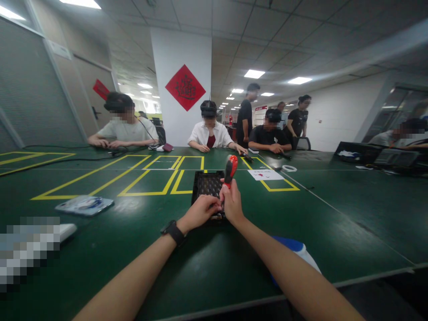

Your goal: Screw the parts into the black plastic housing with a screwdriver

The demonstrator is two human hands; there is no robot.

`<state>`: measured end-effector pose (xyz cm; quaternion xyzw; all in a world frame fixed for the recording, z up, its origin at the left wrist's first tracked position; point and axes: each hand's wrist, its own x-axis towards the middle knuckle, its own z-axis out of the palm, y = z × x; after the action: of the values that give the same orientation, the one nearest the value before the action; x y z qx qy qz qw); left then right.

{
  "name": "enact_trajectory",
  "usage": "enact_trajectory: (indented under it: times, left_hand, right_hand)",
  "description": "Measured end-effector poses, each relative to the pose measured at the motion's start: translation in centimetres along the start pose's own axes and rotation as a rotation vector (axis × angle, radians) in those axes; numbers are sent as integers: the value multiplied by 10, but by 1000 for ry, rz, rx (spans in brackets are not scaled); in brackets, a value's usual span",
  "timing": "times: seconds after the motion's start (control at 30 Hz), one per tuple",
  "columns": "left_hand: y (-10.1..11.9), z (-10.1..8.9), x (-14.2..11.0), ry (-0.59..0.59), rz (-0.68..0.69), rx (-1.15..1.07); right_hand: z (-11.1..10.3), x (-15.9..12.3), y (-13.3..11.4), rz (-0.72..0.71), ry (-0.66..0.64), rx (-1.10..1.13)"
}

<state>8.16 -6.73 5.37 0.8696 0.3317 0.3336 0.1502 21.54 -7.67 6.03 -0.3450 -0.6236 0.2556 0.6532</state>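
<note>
Widest in my head view is the green worktop [133, 258], marked out with yellow tape [56, 196]. Beyond it I see a white pillar [163, 58] and three seated people [214, 136] in headsets along the far edge. The black case [198, 183] with a patterned inside lies on the worktop straight ahead of me, partly covered by both hands. A pale blue packet [85, 205] lies well to its left, and a printed white sheet [267, 174] beyond it to the right. My left grip [202, 208], a bare hand, bends over the case's near part with its fingers drawn together; I cannot tell whether they pinch anything. My right grip [232, 206], close beside it, is wrapped around a red-and-black tool [230, 171], handle end up; the tool's lower end is hidden from me. A white ring [289, 170] lies past the sheet. A dark watch [174, 232] circles my left wrist.
</note>
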Motion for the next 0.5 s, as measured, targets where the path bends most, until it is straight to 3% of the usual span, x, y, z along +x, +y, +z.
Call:
enact_trajectory:
  times: [0.1,0.3,0.5]
  left_hand:
    - [1,0,0,-15,5,-1]
    - [-1,1,-1,0,-35,-136]
    - [-3,1,-1,-25,-66,-156]
  right_hand:
    - [1,0,0,-4,-19,0]
    - [1,1,-4,-24,78,-15]
    - [3,0,-1,-9,47,21]
